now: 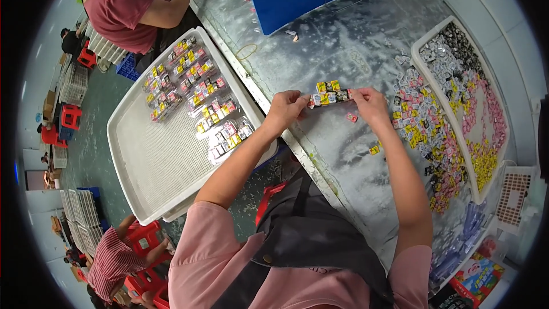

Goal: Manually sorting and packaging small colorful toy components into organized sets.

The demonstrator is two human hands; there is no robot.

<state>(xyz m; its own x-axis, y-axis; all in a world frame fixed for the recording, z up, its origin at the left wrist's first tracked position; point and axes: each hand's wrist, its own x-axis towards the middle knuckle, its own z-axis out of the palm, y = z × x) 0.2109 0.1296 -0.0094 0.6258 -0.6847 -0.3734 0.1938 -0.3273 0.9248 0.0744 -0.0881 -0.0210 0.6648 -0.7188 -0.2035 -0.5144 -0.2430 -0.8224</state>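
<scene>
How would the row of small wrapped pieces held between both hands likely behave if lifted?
The row is separate pieces, so it would probably buckle unless the left hand and right hand squeeze inward. It looks light, and its glossy wrappers may slip.

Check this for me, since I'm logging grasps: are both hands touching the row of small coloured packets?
Touching. The head view shows the left hand pinching one end of the row of small coloured packets and the right hand the other.
</scene>
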